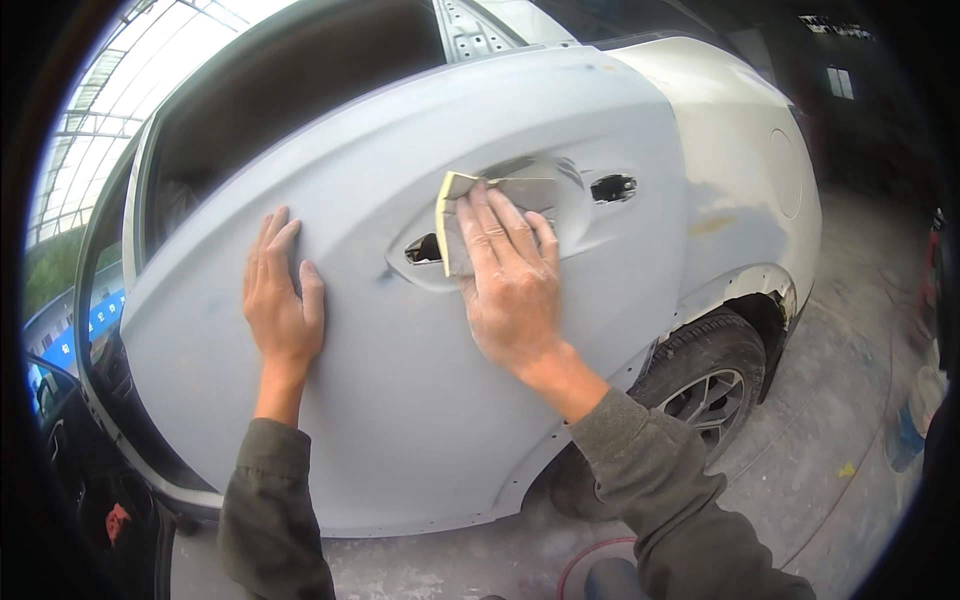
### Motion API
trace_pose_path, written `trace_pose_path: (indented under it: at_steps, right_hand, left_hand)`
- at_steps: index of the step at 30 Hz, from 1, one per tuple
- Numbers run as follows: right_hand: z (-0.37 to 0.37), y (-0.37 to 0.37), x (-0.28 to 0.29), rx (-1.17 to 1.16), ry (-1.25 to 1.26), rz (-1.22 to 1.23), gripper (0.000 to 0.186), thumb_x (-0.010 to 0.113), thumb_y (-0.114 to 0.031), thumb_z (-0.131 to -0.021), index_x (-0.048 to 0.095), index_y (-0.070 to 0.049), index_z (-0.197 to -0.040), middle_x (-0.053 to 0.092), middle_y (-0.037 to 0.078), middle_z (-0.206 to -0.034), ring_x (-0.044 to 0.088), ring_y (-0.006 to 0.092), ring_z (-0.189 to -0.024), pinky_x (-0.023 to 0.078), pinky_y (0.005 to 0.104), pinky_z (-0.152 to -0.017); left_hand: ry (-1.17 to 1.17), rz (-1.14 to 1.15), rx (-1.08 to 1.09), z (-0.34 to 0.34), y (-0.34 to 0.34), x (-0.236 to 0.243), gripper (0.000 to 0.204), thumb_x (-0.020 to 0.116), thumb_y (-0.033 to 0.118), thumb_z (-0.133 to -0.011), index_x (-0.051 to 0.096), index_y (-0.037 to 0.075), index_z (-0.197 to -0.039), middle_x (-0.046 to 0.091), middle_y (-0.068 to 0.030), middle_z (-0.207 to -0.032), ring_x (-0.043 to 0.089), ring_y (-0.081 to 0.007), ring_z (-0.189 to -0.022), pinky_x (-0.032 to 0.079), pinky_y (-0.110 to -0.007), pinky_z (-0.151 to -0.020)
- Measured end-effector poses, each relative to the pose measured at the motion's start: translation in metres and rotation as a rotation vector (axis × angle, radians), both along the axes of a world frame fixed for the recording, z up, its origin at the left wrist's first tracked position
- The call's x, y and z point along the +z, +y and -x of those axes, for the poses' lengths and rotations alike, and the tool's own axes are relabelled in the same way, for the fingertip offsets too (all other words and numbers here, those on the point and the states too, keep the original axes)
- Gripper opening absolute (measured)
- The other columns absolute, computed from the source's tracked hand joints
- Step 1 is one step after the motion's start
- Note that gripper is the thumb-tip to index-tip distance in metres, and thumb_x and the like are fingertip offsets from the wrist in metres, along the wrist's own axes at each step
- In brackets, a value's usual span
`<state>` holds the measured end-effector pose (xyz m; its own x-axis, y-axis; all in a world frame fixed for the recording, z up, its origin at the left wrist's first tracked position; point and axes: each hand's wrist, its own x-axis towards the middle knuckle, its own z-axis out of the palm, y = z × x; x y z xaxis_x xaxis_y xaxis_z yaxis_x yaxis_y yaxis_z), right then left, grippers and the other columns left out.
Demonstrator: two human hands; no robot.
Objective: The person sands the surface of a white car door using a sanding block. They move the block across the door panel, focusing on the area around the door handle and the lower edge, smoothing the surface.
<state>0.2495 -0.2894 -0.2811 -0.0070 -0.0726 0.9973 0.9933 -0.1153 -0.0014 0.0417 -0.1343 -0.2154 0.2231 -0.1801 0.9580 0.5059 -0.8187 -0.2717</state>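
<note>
Two bare hands at work mid-frame, both dusty on the fingers, w/ olive-grey cloth sleeves (272,500) coming in from the lower edge. L hand (280,300), left of centre: open, palm side to the door, fingers straight & close tog., thumb apart. R hand (515,295), centre: fingers laid flat over a sanding pad (454,215), pressing it to the door; thumb mostly hidden, so can't tell if it's also pinching. Pad = thin, squarish, grey-brown face, pale yellow edge, left side lifting a bit. It sits upper centre, over the scooped handle recess, btwn two ragged dark cut-outs (613,188).

Door (400,420): matt pale-grey, smooth, curved, soft crease along the upper part, few bluish smudges. Upper right: glossy cream rear panel (735,140) w/ a grey patch & tan smear. Lower right: rubber tyre (742,345), spoked metal wheel (710,405), scuffed grey floor (800,430).
</note>
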Motion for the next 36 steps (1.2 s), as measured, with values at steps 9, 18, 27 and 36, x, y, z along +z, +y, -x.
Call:
trace_pose_path:
  at_steps: [9, 18, 27, 36]
  right_hand:
    - [-0.046, -0.028, 0.011, -0.046, -0.165, 0.072, 0.060, 0.070, 0.002, -0.086, 0.066, -0.002, -0.145, 0.065, 0.013, -0.152, 0.057, 0.0284, -0.144, 0.040, 0.0517, -0.120]
    - [-0.051, -0.033, 0.012, 0.061, -0.269, 0.146, 0.062, 0.070, 0.004, -0.082, 0.067, -0.004, -0.143, 0.067, 0.012, -0.150, 0.060, 0.0294, -0.141, 0.041, 0.0499, -0.120]
    - [-0.014, -0.013, 0.007, 0.115, -0.115, 0.056, 0.057, 0.074, 0.000, -0.086, 0.068, -0.003, -0.143, 0.068, 0.011, -0.148, 0.060, 0.0295, -0.141, 0.043, 0.0504, -0.120]
    - [-0.010, -0.005, 0.007, 0.040, -0.063, -0.032, 0.061, 0.073, 0.002, -0.081, 0.068, -0.002, -0.141, 0.071, 0.014, -0.142, 0.062, 0.0312, -0.140, 0.050, 0.0502, -0.115]
  left_hand:
    - [0.003, -0.007, 0.001, 0.000, 0.004, -0.001, 0.046, 0.056, 0.010, -0.096, 0.061, 0.006, -0.141, 0.058, -0.0132, -0.159, 0.050, -0.0360, -0.151, 0.037, -0.049, -0.126]
    - [-0.001, -0.007, -0.011, -0.006, 0.007, -0.003, 0.046, 0.056, 0.011, -0.096, 0.060, 0.008, -0.142, 0.058, -0.0126, -0.160, 0.049, -0.0359, -0.151, 0.038, -0.048, -0.126]
    - [-0.009, -0.026, 0.012, -0.005, 0.006, 0.000, 0.044, 0.055, 0.011, -0.098, 0.061, 0.007, -0.141, 0.058, -0.0123, -0.159, 0.050, -0.0356, -0.151, 0.038, -0.048, -0.125]
    - [-0.015, -0.036, 0.043, -0.001, 0.006, 0.001, 0.044, 0.055, 0.011, -0.097, 0.061, 0.007, -0.141, 0.059, -0.0125, -0.159, 0.050, -0.0361, -0.150, 0.038, -0.048, -0.125]
